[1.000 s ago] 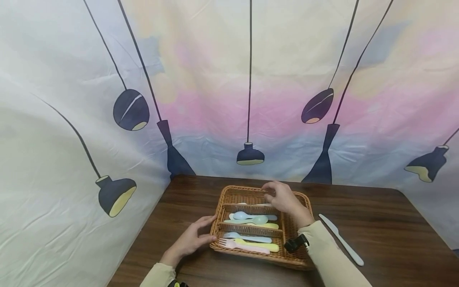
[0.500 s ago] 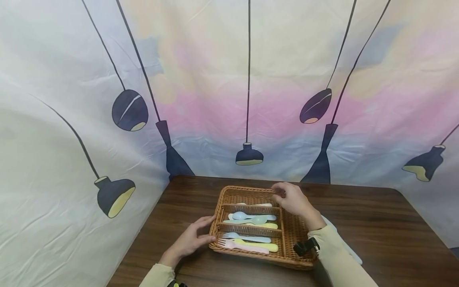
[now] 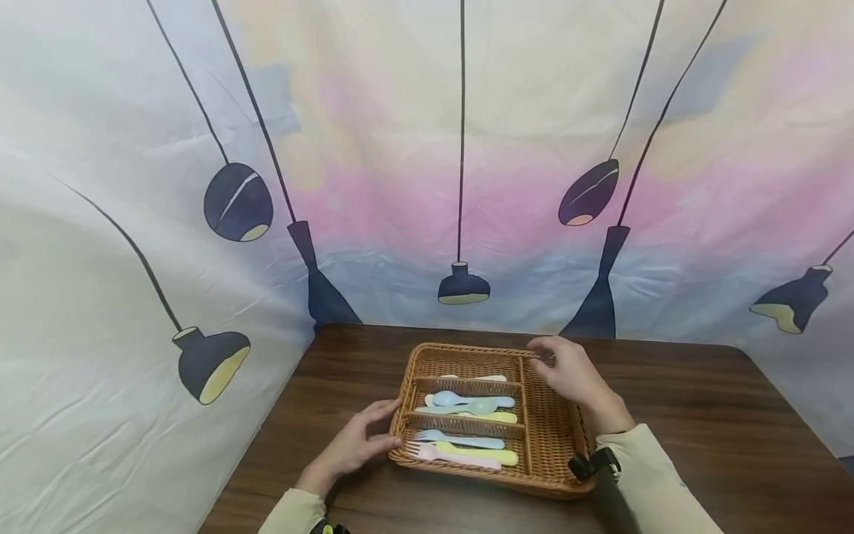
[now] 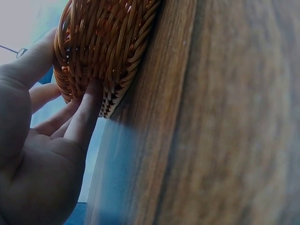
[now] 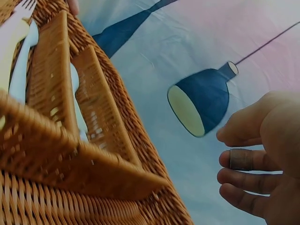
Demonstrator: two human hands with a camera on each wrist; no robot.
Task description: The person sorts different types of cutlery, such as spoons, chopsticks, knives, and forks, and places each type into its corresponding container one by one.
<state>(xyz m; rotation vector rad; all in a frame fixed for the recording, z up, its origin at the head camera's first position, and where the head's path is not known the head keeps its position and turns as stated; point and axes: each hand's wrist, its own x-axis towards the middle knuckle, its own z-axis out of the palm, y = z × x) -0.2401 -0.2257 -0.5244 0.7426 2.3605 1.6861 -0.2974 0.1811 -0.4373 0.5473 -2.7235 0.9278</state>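
A brown wicker basket (image 3: 548, 426) with dividers stands on the table. Pastel cutlery lies in its left compartments: a pink fork (image 3: 454, 457), a blue fork (image 3: 460, 440), a blue spoon (image 3: 470, 401), a green spoon (image 3: 460, 409) and yellow pieces. My left hand (image 3: 353, 449) touches the basket's left side; in the left wrist view its extended fingers rest on the woven outer wall (image 4: 103, 42). Over the far right corner of the basket is my right hand (image 3: 570, 374). In the right wrist view this hand (image 5: 267, 159) has loosely bent fingers and holds nothing.
The dark wooden table (image 3: 694, 400) extends right of the basket. A cloth (image 3: 520, 185) painted with hanging lamps backs the table. My right sleeve (image 3: 657, 475) covers the spot where a white knife lay in the earlier frames.
My right hand has moved right along the basket's far side, from above the dividers to the far right corner. The sleeve now covers the knife's spot. My left hand and the basket have stayed put.
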